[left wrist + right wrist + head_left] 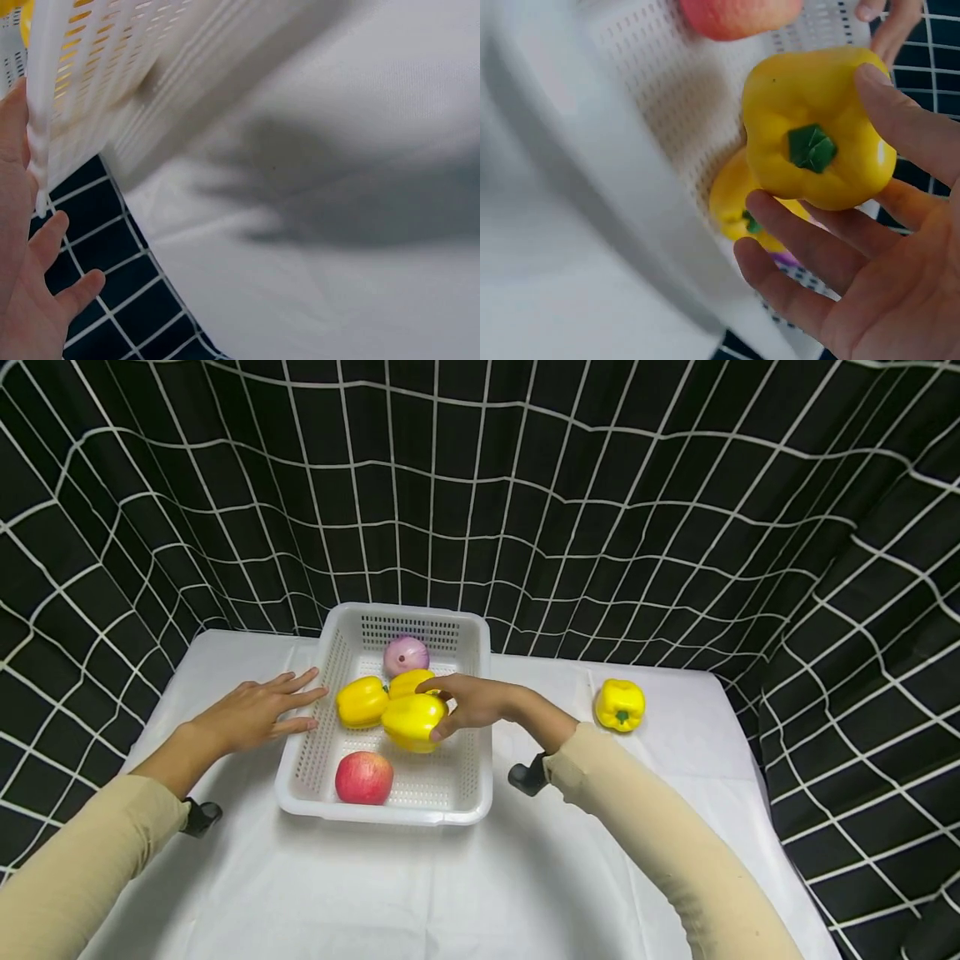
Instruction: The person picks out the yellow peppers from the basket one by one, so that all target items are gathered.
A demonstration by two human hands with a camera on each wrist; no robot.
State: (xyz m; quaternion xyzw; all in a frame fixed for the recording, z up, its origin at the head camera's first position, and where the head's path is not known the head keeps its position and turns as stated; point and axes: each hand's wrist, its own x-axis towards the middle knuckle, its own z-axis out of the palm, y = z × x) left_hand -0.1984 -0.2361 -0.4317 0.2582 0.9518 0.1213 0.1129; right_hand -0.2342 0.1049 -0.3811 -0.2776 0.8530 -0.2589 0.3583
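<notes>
My right hand (480,702) grips a yellow bell pepper (412,722) over the white perforated basket (386,815). In the right wrist view the pepper's green stem (811,148) faces the camera, and thumb and fingers hold its side. Two more yellow bell peppers, one at the left (362,702) and one partly hidden behind (411,682), lie inside the basket. A purple onion (406,657) is at its far end, a red apple (364,778) at its near end. My left hand (255,710) touches the basket's left rim with its fingers extended.
Another yellow bell pepper (620,705) sits on the white-covered table (375,893), to the right of the basket. Black curtains (525,485) with a white grid stand behind the table and along both sides.
</notes>
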